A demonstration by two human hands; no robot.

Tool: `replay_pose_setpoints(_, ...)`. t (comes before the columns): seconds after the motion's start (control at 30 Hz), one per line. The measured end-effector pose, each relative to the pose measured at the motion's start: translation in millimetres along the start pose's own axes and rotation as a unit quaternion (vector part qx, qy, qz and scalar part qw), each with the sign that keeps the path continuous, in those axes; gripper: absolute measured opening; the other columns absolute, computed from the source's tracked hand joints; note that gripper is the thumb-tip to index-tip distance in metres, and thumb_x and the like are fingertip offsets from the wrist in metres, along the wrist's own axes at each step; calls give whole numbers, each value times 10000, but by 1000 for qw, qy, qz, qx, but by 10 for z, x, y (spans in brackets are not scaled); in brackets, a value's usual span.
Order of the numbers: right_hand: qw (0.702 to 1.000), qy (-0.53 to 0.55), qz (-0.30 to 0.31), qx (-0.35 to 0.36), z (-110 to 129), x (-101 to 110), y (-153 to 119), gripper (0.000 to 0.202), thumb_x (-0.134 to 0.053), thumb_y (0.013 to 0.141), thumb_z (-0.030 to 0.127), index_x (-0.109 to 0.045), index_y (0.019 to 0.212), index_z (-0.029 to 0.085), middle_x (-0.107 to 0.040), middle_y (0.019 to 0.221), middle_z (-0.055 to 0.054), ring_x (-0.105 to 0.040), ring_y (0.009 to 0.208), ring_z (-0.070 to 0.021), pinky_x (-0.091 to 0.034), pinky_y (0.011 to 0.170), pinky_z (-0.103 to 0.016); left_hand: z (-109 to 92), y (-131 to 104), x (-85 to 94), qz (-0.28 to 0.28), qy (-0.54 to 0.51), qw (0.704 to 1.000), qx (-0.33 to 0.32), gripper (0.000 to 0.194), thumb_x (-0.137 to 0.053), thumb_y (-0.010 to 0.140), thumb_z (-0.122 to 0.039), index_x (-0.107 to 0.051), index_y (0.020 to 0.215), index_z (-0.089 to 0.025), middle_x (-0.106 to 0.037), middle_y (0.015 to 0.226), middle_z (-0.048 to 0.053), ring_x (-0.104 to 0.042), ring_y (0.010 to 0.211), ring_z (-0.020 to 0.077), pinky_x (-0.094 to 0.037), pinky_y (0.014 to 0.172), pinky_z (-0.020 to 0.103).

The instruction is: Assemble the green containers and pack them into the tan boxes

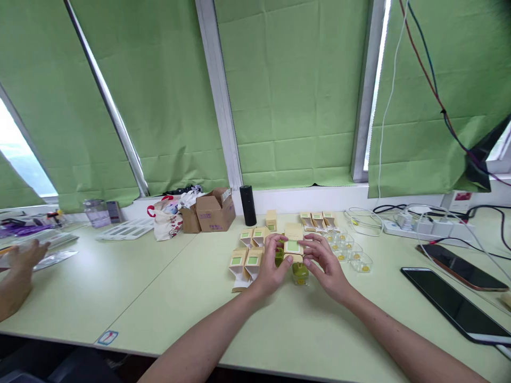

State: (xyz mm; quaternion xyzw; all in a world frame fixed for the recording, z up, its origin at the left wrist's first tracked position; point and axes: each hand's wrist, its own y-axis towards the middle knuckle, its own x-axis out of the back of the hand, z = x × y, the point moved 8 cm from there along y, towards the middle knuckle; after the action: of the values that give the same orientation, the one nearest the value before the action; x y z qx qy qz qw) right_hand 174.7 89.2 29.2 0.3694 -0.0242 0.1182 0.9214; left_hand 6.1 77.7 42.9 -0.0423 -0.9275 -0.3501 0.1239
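My left hand (pixel 272 268) and my right hand (pixel 326 266) hold a small kraft-coloured box (pixel 293 246) between their fingertips, one on each side. The box has a green square on its face. Just below it on the table is a see-through cup (pixel 301 274) with something green and a yellow spot in it. Left of my hands stand several similar boxes (pixel 239 266), flaps folded out, with green squares. Several see-through cups (pixel 361 262) with yellow spots sit to the right. Behind them are more small boxes (pixel 317 219).
A black cylinder (pixel 248 205) and a cardboard carton (pixel 215 211) stand at the back, beside a cloth bag (pixel 165 221). A tablet (pixel 455 303), a phone (pixel 465 266) and a power strip (pixel 431 229) with cables lie right. Another person's hand (pixel 24 260) is at far left.
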Motion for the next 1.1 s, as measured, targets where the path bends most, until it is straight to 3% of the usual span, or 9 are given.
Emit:
replay_pose_setpoints(0.67,1000,-15,5,27,55,-19,5,357,-696,997,430,-676,1336,321,-433,1435,-116,-713,989,-205,-657,924,-436,-45,9,14,-19,39,999,2,329,-606,1018,-453,-525,1278,-267,-505,1321,107,-551,1202,267,-470,1060,442)
replay_pose_setpoints(0.93,1000,-13,-18,16,41,0,17,346,-713,984,423,-684,1316,330,-441,1427,-110,-727,960,-199,-666,902,-442,-59,-12,-5,0,27,1000,-11,428,-636,1002,-503,-507,1342,-277,-483,1362,120,-542,1249,288,-478,1077,457)
replay_pose_setpoints(1.1,1000,-8,-16,11,27,-1,20,337,-698,998,417,-681,1325,337,-430,1435,-105,-731,980,-198,-662,916,-435,-60,-8,-1,-1,20,1000,-15,458,-707,957,-446,-513,1337,-280,-472,1370,112,-542,1241,286,-478,1071,453)
